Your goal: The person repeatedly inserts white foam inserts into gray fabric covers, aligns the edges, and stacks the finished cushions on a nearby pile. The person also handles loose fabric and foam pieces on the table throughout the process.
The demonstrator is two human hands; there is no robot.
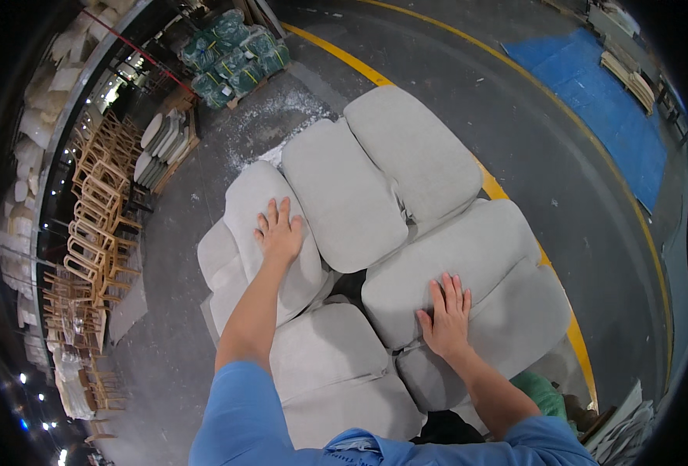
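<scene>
Several light grey upholstered cushions lie close together in a pile in front of me. My left hand rests flat, fingers spread, on a long cushion at the left of the pile. On the wide cushion at the right, my right hand lies palm down with its fingers stretched out. Two more cushions, a middle one and a far one, sit beyond my hands. Nearest my body is another cushion. A dark gap shows between the cushions at the centre.
Stacked wooden chair frames stand along the left. Behind them are grey flat panels on a pallet and green wrapped bundles. Yellow lines cross the dark floor. A blue sheet lies at the far right, and a green bag sits near right.
</scene>
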